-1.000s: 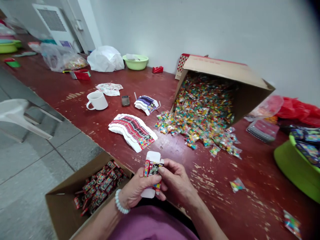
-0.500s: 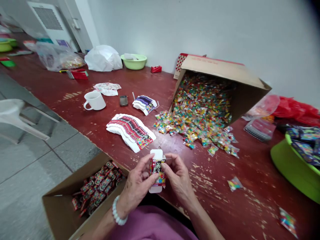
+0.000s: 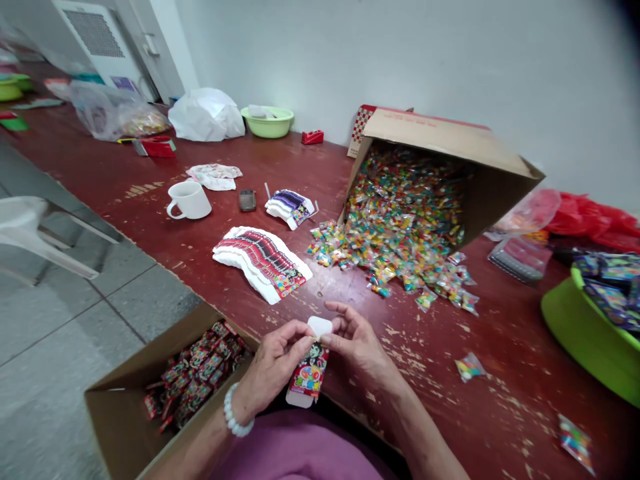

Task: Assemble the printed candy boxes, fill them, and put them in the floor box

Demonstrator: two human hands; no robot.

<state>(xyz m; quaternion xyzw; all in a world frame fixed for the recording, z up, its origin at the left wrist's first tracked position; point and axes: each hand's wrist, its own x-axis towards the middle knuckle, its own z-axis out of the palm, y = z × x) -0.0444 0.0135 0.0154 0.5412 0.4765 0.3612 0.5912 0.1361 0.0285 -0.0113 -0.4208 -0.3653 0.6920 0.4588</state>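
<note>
A small printed candy box (image 3: 309, 373), red with colourful pictures, is held between both hands over the table's front edge. White flaps stick out at its top and bottom. My left hand (image 3: 280, 357) pinches its upper left side. The thumb and finger of my right hand (image 3: 357, 340) close on the top right corner by the upper flap. Beyond the hands lies a fanned stack of flat red boxes (image 3: 263, 260). Behind that stack is a smaller pile of flat purple boxes (image 3: 290, 205). Many small candy packets (image 3: 400, 227) spill from a tipped cardboard carton (image 3: 495, 207).
Below left, an open carton (image 3: 113, 413) holds filled red boxes (image 3: 200, 367). A white mug (image 3: 189, 201) stands on the worn red table (image 3: 425, 393). At right is a green basin (image 3: 575, 333) of dark packets. Two loose candy packets (image 3: 470, 367) lie nearer. A white stool (image 3: 45, 227) stands left.
The candy box has tilted and come lower, nearer my body. Both hands have shifted their grip up to its top end by the upper flap.
</note>
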